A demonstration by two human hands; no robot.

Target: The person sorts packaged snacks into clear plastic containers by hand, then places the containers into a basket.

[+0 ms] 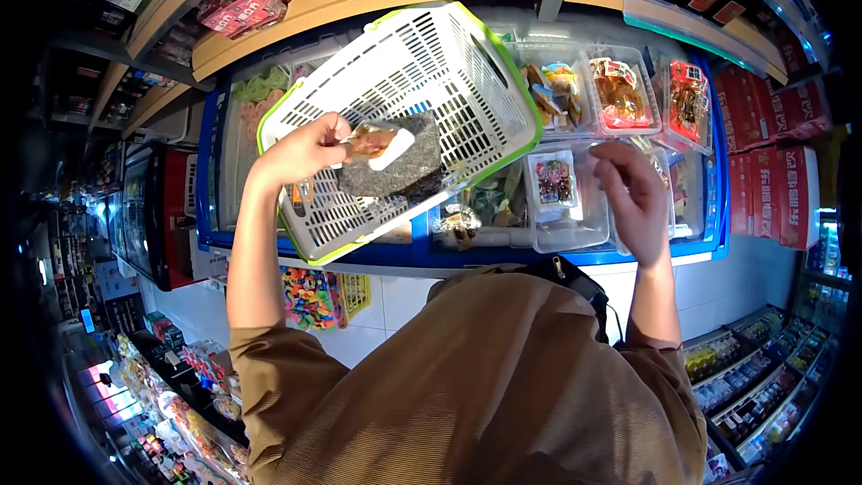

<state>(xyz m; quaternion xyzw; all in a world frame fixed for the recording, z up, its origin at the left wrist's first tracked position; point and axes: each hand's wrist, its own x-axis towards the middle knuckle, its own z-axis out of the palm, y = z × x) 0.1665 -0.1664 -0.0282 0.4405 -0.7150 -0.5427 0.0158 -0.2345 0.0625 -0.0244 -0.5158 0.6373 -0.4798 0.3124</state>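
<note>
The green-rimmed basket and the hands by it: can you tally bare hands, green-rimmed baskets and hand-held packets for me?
Bare hands: 2 (left hand, right hand)
Green-rimmed white basket: 1
Hand-held packet: 1
Total: 4

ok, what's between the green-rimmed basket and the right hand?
Head view: a clear plastic bin with a printed snack packet inside lies between the green-rimmed basket and the right hand.
</note>
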